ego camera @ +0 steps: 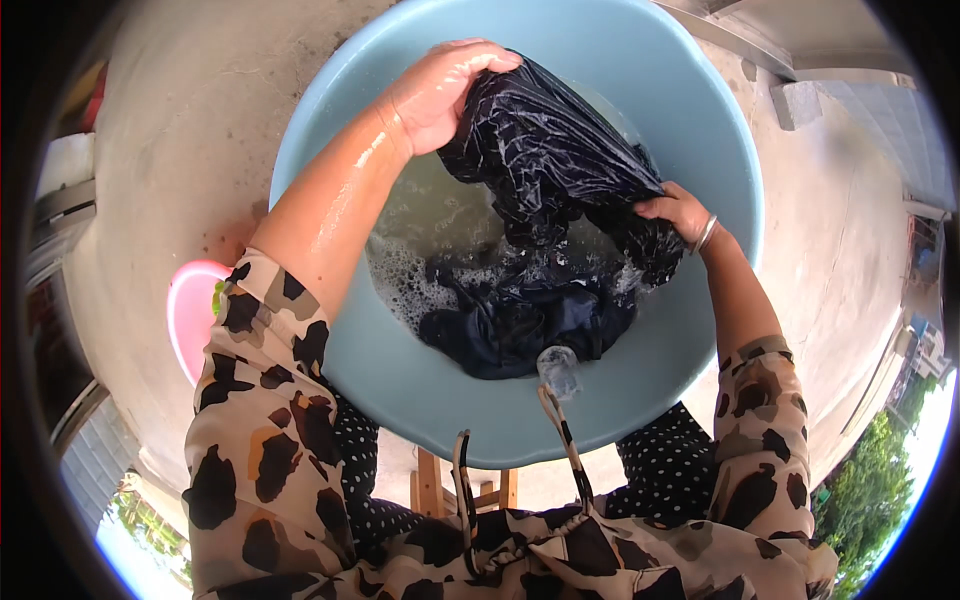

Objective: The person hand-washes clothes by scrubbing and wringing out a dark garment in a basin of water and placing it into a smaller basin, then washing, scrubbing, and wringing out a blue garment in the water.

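A wet black cloth garment (pixel 555 142) is stretched between my two hands above a large light-blue plastic basin (pixel 420 409). My left hand (pixel 454 86) grips its upper left end. At its right end, my right hand (pixel 679 214), with a silver bangle on the wrist, pinches the fabric. Cloudy, sudsy water (pixel 442 202) fills the bottom of the basin. More dark fabric (pixel 532 315) lies bunched in the water on the side nearest me; whether it joins the held garment is unclear. A small clear, translucent object (pixel 559 370) rests against the near wall.
A pink plastic basin (pixel 191 319) stands on the concrete floor (pixel 180 150) to the left, partly behind my sleeve. Wooden legs, perhaps of a stool (pixel 430 480), show below the blue basin. A concrete block (pixel 796 105) sits at the upper right.
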Motion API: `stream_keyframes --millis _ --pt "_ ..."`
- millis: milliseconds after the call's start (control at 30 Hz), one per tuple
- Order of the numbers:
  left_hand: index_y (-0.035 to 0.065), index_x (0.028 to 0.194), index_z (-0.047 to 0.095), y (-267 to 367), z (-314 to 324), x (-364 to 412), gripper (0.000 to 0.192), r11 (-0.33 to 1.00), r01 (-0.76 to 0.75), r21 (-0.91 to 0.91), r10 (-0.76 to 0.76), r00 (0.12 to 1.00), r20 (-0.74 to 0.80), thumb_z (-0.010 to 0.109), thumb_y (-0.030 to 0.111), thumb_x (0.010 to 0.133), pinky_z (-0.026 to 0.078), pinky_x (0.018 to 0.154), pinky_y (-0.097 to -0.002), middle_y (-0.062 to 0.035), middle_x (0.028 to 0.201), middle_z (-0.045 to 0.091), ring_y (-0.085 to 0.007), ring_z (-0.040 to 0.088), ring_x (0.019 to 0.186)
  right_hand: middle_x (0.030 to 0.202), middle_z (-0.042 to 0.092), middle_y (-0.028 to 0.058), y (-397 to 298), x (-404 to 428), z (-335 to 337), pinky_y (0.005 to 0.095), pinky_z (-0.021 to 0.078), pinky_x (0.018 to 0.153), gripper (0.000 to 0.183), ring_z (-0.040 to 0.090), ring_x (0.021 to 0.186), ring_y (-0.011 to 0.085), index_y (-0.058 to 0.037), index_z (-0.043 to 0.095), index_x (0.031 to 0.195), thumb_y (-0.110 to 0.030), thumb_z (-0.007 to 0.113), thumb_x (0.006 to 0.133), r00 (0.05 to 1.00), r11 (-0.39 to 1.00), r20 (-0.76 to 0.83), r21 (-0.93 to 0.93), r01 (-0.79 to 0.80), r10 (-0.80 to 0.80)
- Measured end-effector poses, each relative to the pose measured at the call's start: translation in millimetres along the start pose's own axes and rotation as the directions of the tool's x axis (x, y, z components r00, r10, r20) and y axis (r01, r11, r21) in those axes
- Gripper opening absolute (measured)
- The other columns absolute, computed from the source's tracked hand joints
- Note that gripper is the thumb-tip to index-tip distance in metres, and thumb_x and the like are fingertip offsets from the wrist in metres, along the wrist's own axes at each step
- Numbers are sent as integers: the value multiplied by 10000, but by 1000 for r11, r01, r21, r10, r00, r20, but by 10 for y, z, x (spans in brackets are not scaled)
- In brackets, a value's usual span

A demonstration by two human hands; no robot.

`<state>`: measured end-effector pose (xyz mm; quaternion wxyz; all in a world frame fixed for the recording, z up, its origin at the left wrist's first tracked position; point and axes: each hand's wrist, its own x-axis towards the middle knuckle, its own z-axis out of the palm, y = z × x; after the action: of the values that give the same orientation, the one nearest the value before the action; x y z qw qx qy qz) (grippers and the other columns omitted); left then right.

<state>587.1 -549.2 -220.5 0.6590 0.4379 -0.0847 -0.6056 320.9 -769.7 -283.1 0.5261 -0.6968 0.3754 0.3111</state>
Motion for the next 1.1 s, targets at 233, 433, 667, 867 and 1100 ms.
stream_keyframes --millis 233,433,667,867,1100 --pt "72 1330 305 -1026 -517 377 793 617 240 749 235 853 -467 711 325 697 329 989 -376 -200 1332 343 -313 371 1211 1173 490 271 -151 702 673 348 375 942 633 477 1116 340 -2 418 1248 -174 617 673 764 965 -632 -258 -55 -125" --pt "-92 1215 399 -1128 -552 93 734 823 341 455 -45 837 -546 761 175 635 385 905 -344 -194 1131 543 -258 508 1065 1056 588 189 -21 501 472 305 420 858 610 550 993 278 -8 489 1187 -90 624 598 901 944 -434 290 156 -16" --pt "140 1401 132 -1177 -254 108 937 997 26 76 9 903 -430 666 470 706 -46 1046 -464 -152 1402 251 -269 19 1337 1056 566 119 -450 470 815 282 471 711 725 563 818 210 -101 401 1292 90 458 595 927 595 -327 714 368 -181" --pt "50 1078 562 -989 -139 -1 661 792 -59 -607 13 997 -80 397 632 812 513 764 -370 -102 980 611 -225 600 856 806 562 113 -1455 -429 1859 363 458 702 248 543 742 292 -68 607 852 -155 614 620 504 581 -292 -344 738 -813" --pt "19 1038 536 -1604 -422 177 470 930 -25 -368 -179 841 -511 387 439 891 473 759 -381 -108 981 583 -230 572 871 760 601 214 -1587 -71 1531 422 464 661 283 576 721 388 -44 623 822 -319 567 790 577 902 -693 -329 281 -432"
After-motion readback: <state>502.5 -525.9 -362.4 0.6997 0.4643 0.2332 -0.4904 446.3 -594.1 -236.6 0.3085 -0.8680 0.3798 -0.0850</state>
